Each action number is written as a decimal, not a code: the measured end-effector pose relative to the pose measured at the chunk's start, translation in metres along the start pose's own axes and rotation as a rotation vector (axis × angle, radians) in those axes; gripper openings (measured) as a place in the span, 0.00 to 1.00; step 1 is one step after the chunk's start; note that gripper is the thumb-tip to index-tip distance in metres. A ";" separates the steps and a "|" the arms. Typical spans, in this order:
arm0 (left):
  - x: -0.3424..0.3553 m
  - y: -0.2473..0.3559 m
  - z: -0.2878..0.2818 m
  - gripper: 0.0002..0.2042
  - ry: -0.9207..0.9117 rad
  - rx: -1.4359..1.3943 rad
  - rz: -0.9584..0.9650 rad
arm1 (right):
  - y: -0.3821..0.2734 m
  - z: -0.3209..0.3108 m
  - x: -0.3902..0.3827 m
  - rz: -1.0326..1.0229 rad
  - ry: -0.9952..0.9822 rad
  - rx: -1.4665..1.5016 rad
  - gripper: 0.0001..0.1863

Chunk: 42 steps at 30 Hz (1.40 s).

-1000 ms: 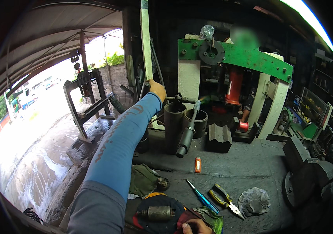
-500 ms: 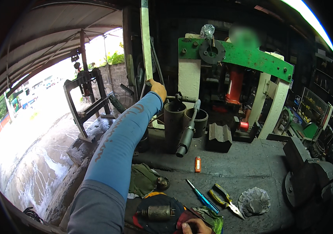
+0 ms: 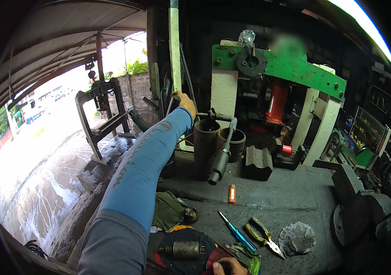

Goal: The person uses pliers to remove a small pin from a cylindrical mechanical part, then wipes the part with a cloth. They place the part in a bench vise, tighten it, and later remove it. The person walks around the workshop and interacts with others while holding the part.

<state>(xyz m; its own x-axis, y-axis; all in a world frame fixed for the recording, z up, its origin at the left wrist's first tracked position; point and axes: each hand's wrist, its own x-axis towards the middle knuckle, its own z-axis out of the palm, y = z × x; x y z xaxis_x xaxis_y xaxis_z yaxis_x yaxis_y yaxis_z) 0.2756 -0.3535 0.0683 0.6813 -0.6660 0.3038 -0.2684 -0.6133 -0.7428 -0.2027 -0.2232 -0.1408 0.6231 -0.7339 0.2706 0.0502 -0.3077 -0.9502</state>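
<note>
My left arm, in a blue sleeve, reaches forward across the bench. At its end my left hand (image 3: 186, 105) is closed around a dark rod-like handle (image 3: 175, 98), whose round end shows beside the fingers. Just behind it rises a pale upright bar (image 3: 174, 50). At the lower edge my right hand (image 3: 230, 266) rests with bent fingers on a maroon cloth (image 3: 210, 264), partly cut off by the frame. Near that hand a worn metal cylinder (image 3: 185, 250) lies on a dark round pad (image 3: 172, 238).
Blue screwdriver (image 3: 236, 232), yellow-handled pliers (image 3: 263, 234), a grey crumpled rag (image 3: 297, 238) and an orange lighter-like item (image 3: 232, 194) lie on the bench. Behind stand metal tubes (image 3: 205, 149), a grooved block (image 3: 258, 162) and a green-topped press frame (image 3: 280, 71). A dark vise-like machine (image 3: 365, 204) stands right.
The whole view has shifted slightly. Both hands keep nearly the same pose, and the things on the bench lie as before.
</note>
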 end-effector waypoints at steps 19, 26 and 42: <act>-0.001 -0.003 -0.004 0.16 0.003 -0.001 0.024 | 0.002 0.000 -0.001 -0.004 -0.009 0.013 0.07; 0.001 -0.001 -0.002 0.16 0.001 -0.001 0.021 | 0.001 0.000 0.000 -0.002 -0.011 -0.012 0.08; -0.053 -0.026 -0.061 0.13 0.466 -0.930 0.062 | -0.004 0.000 0.000 0.025 -0.001 0.003 0.08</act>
<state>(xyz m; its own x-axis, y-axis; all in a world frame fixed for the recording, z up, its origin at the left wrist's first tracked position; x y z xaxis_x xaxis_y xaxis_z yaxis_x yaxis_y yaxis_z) 0.2044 -0.3284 0.1078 0.3707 -0.6840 0.6283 -0.8475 -0.5258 -0.0724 -0.2035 -0.2220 -0.1375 0.6252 -0.7405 0.2464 0.0368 -0.2874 -0.9571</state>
